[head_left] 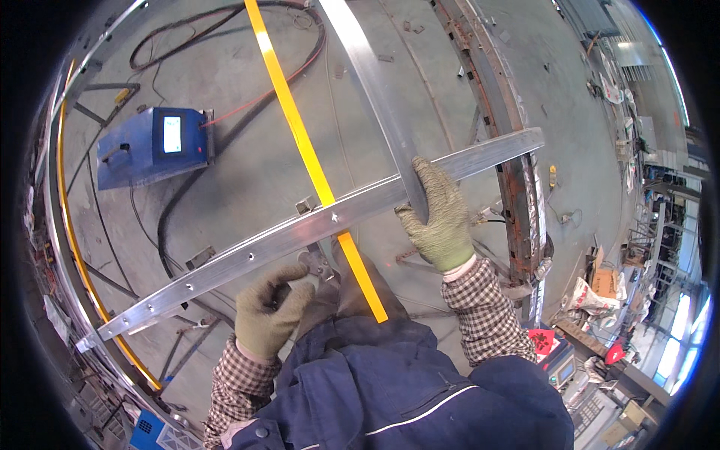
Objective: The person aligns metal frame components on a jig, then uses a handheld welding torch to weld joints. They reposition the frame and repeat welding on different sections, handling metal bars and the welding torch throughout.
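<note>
My right hand, in a greenish knit glove, grips the near end of a silver metal bar that runs away toward the top. That end lies on a long silver crossbar with several holes, which spans from lower left to upper right. Below the crossbar, my left hand is gloved too. Its fingers are curled but apart from the thumb, and I see nothing between them. Close to its fingertips is a small metal fitting. A yellow strip passes under the crossbar, between my hands.
A blue machine with a lit screen stands on the floor at the left, with black cables around it. A rusty steel beam supports the crossbar's right part. Another yellow strip edges the left frame. Clutter lies far right.
</note>
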A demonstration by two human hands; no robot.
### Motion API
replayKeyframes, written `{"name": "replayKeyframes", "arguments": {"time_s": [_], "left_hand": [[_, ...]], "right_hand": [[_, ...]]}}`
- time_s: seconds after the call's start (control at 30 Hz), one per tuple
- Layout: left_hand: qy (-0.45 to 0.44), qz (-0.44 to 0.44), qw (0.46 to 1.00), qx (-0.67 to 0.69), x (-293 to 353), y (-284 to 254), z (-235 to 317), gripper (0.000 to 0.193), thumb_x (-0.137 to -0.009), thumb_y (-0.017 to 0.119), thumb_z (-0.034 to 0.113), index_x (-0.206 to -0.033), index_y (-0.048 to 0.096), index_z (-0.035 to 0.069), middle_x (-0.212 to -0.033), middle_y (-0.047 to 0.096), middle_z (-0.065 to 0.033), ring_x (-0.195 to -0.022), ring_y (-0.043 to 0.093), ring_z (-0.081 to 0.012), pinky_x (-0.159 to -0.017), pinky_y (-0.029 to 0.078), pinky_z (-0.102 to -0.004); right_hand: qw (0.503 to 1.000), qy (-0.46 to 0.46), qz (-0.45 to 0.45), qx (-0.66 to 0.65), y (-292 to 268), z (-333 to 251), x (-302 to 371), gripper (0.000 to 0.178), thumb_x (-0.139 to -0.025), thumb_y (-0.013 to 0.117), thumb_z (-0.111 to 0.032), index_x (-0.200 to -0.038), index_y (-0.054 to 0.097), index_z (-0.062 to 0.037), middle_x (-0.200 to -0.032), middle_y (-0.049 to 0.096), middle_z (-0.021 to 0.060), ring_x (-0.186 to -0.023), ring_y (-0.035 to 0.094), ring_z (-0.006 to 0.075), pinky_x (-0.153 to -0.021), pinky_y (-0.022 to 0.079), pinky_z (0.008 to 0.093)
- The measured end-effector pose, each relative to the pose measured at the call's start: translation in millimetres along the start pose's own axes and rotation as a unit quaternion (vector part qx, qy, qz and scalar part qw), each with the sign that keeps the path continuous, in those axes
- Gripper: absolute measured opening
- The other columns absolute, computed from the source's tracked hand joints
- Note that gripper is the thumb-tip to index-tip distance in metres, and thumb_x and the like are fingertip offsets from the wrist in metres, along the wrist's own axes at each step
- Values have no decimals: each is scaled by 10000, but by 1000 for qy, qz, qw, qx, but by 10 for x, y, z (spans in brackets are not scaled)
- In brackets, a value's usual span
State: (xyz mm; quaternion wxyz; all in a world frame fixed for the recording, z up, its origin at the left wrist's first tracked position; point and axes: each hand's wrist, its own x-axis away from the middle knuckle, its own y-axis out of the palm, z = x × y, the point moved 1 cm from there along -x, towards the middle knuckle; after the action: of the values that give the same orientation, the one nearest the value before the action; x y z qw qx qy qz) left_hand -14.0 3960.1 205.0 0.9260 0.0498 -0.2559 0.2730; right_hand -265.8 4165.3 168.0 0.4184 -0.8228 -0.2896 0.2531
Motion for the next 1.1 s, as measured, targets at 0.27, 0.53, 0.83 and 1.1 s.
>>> {"name": "replayKeyframes", "arguments": {"time_s": [0.27,0.53,0.83,1.1], "left_hand": [[112,84,929,-343,-384,-341,222,428,-920,871,326,-1240,772,60,-820,736,-78,-696,681,-154,-662,550,-311],[146,57,871,-466,-452,-386,196,556,-929,821,493,-1302,740,89,-993,806,-140,-898,794,-316,-789,615,-424],[-5,-46,976,215,-41,-658,-19,763,-1090,519,660,-1423,635,-17,-952,708,-66,-690,620,-140,-639,522,-256],[-30,-42,841,538,774,-1233,-481,937,-1063,381,789,-1573,466,9,-1002,719,-139,-691,670,-189,-459,479,-215]], "right_hand": [[999,4,34,-13,-12,-18,3,726,-803,857,-122,-1481,612,-37,-1462,659,200,-1367,614,428,-1180,492,501],[999,-7,44,-9,66,64,67,688,-827,820,-193,-1464,621,-26,-1454,652,231,-1359,613,449,-1170,503,514],[999,-3,49,10,-182,-486,-45,640,-906,816,-219,-1476,600,-26,-1438,650,218,-1378,603,417,-1203,458,511],[941,-277,-83,-178,331,-2698,129,389,-871,856,-190,-1225,760,-61,-1351,693,211,-1332,624,449,-1150,481,536]]}}
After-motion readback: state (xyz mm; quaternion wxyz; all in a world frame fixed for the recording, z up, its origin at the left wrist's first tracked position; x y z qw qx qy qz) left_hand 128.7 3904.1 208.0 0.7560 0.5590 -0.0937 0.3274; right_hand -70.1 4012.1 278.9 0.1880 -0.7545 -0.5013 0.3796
